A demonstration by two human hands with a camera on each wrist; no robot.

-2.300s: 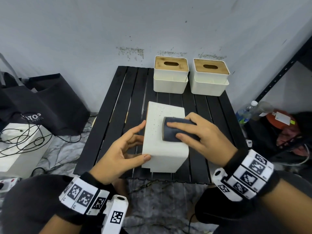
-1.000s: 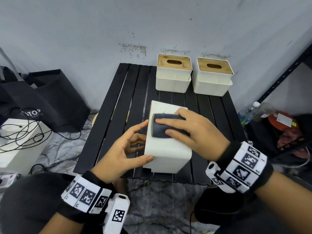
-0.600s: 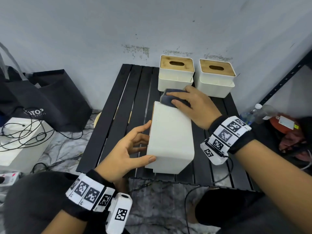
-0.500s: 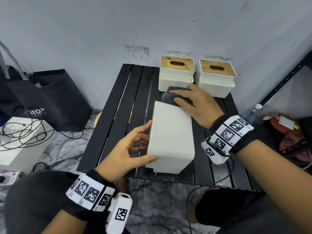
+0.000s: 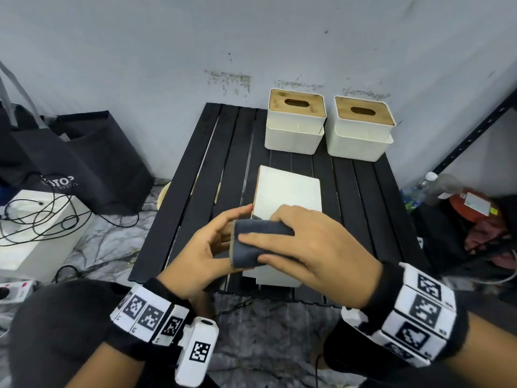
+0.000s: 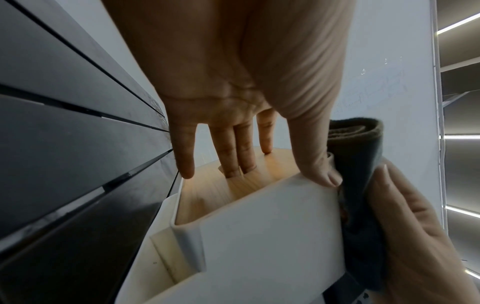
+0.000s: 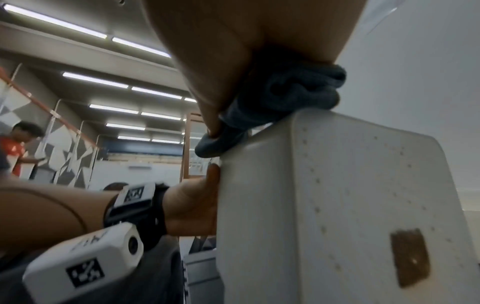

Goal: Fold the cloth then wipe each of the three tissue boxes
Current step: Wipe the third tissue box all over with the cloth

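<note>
Here the right hand [image 5: 316,247] pinches the folded cloth [image 5: 257,243] at the tipped tissue box's [image 5: 288,191] six-o'clock edge; the left hand [image 5: 201,253], fingers straight, steadies its wooden lid [image 6: 233,185], shown only by the left wrist view.

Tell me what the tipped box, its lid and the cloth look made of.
Tipped box: likely matte white plastic; smooth, moulded rounded corners. Lid: pale wood or bamboo, visible grain. Cloth: dark grey-blue soft fabric, perhaps microfibre; fuzzy folded layers.

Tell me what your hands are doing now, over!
Right hand presses the folded dark grey cloth on the tipped-over white tissue box. Left hand steadies its wooden-lid side. Nothing in the way.
</note>
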